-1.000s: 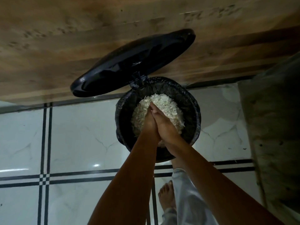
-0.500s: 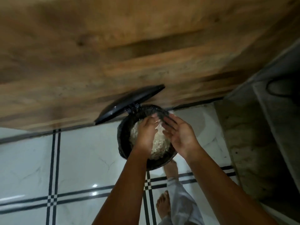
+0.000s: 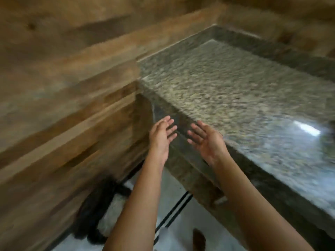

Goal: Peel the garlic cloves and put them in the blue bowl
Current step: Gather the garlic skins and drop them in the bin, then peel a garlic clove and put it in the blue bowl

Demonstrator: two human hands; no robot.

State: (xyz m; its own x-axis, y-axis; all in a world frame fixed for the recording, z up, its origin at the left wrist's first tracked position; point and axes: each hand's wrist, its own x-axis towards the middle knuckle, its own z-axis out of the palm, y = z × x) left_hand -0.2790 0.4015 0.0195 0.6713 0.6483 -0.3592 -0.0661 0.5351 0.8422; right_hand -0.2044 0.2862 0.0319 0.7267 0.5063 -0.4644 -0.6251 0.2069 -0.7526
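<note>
My left hand (image 3: 161, 136) and my right hand (image 3: 205, 140) are raised side by side, fingers spread, holding nothing. They hover in front of the corner of a speckled granite counter (image 3: 226, 91). No garlic cloves and no blue bowl are in view. Low at the left, blurred, stands the black bin (image 3: 94, 211) with pale garlic skins (image 3: 112, 216) inside it. The whole picture is smeared by motion.
A wood-panelled wall (image 3: 63, 87) fills the left and top. The white floor tiles with black lines (image 3: 174, 214) lie below, and a foot (image 3: 198, 239) shows near the bottom edge. A bright glare (image 3: 306, 128) sits on the counter at the right.
The view has swung up from the bin to the counter. My hands, pressed together over the garlic skins a second ago, have parted and lifted away from the bin, both with nothing in them.
</note>
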